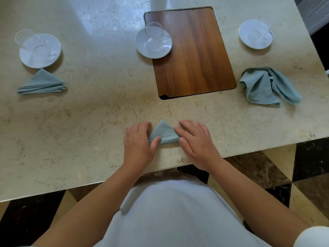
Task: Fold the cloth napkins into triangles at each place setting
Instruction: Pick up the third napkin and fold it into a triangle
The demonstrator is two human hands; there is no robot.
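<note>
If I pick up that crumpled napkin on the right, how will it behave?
Likely floppy: the crumpled napkin lies in soft bunched folds. Probably light, being thin cloth. It should slide, not roll, on the smooth table.

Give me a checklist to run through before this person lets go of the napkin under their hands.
1. Middle napkin shaped as a triangle: ok.
2. Its lower corners lined up: cannot tell, the left hand and right hand cover them.
3. Left napkin folded into a triangle: ok.
4. Right napkin folded: not ok, it lies crumpled.
5. Middle cup clear of the hands: ok.
</note>
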